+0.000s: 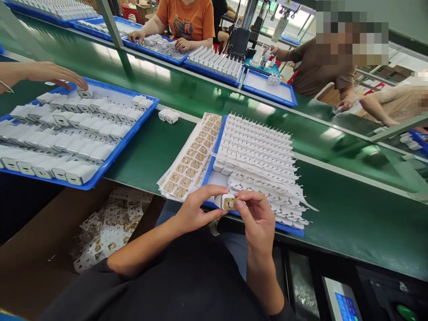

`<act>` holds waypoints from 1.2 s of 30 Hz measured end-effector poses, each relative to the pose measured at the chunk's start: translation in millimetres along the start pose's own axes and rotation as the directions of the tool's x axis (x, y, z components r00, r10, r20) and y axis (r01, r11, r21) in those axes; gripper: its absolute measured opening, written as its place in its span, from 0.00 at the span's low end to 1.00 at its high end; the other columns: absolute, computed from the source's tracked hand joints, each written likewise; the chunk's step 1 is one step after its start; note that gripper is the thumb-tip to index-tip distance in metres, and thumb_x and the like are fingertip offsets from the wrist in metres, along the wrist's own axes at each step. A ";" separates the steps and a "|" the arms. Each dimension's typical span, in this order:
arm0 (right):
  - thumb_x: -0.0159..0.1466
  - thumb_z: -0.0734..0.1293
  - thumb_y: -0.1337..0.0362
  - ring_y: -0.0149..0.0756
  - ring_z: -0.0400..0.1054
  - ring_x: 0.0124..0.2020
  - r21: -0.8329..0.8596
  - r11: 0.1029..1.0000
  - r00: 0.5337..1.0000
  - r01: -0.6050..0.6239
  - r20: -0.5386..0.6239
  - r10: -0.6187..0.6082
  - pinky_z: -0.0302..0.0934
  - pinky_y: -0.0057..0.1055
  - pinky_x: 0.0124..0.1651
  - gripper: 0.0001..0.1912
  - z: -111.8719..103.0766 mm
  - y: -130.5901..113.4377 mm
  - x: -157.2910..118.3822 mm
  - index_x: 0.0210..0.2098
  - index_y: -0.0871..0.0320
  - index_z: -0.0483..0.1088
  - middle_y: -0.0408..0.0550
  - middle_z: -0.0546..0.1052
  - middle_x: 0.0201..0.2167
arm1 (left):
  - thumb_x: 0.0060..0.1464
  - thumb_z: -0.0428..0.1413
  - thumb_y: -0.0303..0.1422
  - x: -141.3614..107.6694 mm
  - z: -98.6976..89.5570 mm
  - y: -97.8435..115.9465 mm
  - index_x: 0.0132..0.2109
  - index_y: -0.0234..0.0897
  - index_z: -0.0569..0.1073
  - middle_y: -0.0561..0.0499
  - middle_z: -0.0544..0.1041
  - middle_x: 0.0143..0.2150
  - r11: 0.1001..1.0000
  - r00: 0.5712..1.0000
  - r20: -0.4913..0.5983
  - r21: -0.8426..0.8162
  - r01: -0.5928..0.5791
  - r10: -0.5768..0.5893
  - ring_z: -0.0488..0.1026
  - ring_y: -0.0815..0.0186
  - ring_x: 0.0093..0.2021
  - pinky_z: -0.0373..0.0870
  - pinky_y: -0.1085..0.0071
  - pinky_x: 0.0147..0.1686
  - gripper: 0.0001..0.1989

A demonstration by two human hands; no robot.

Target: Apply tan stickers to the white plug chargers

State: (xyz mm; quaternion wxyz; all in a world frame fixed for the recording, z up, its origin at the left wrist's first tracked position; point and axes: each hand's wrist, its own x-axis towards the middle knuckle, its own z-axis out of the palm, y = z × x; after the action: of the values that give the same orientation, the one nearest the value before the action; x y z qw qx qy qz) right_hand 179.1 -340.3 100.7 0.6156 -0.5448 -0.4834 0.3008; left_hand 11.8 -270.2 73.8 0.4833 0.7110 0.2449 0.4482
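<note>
My left hand (197,208) grips a white charger plug (218,202) by its sides, its port face turned to the right. At that face my right hand (257,214) pinches the edge of a small tan sticker (230,204), which covers part of the face. Whether the sticker is stuck down there, I cannot tell. Just beyond my hands is a blue-rimmed tray (214,154) with rows of white chargers (257,142), their prongs up. Sheets of tan stickers (192,162) lie along the tray's left side.
A co-worker's hand (63,76) touches a charger in the left tray (152,104). Two loose chargers (168,116) lie between the trays. Used sticker sheets fill a box (110,223) below the bench. Across the green belt (150,80), other people work beside more trays.
</note>
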 end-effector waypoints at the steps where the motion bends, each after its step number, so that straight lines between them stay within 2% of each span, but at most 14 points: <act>1: 0.65 0.71 0.63 0.39 0.72 0.45 0.011 1.000 1.000 -0.003 -0.004 0.003 0.67 0.37 0.49 0.03 0.1 0.0 -0.3 0.39 0.52 0.74 0.46 0.77 0.37 | 0.54 0.66 0.31 0.0 0.1 -0.3 0.56 0.42 0.77 0.44 0.81 0.54 1.000 1.000 -0.003 0.002 -0.001 0.001 0.78 0.56 0.54 0.72 0.62 0.57 0.21; 6: 0.65 0.71 0.65 0.37 0.73 0.45 0.103 0.995 1.000 -0.019 -0.023 0.022 0.68 0.35 0.50 0.02 2.2 -1.0 -0.1 0.38 0.52 0.74 0.45 0.77 0.37 | 0.54 0.67 0.31 -0.3 0.3 -0.9 0.55 0.41 0.77 0.44 0.82 0.53 1.000 1.000 -0.011 0.022 -0.008 0.008 0.78 0.56 0.54 0.72 0.62 0.56 0.21; 15: 0.65 0.71 0.66 0.37 0.72 0.46 0.069 0.998 1.000 0.010 -0.025 -0.009 0.67 0.35 0.50 0.04 4.6 -0.1 -1.4 0.40 0.51 0.75 0.44 0.76 0.38 | 0.56 0.66 0.31 -1.7 0.1 -4.7 0.57 0.41 0.74 0.44 0.81 0.53 0.988 0.993 -0.011 0.103 -0.118 0.119 0.79 0.58 0.54 0.74 0.63 0.55 0.22; 24: 0.66 0.70 0.68 0.35 0.72 0.45 0.007 0.999 0.999 0.041 -0.010 -0.041 0.67 0.33 0.49 0.04 5.0 -2.7 -0.8 0.40 0.51 0.74 0.43 0.76 0.38 | 0.56 0.65 0.31 -1.6 0.4 -4.0 0.57 0.41 0.73 0.44 0.81 0.52 0.982 0.988 -0.004 0.115 -0.150 0.152 0.79 0.59 0.53 0.75 0.64 0.55 0.22; 36: 0.63 0.72 0.71 0.35 0.73 0.43 -0.208 0.959 0.976 0.191 -0.064 -0.208 0.68 0.34 0.47 0.09 11.8 1.7 -3.8 0.40 0.52 0.73 0.42 0.76 0.36 | 0.57 0.65 0.30 -1.6 0.1 -2.7 0.58 0.41 0.73 0.44 0.81 0.53 0.975 0.982 -0.009 0.120 -0.185 0.187 0.79 0.59 0.54 0.75 0.64 0.56 0.22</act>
State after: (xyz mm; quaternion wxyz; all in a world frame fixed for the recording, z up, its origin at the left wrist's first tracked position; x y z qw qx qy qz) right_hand 167.1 -338.9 97.4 0.6048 -0.5649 -0.5371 0.1632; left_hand 11.4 -270.4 70.7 0.3935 0.7539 0.2082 0.4832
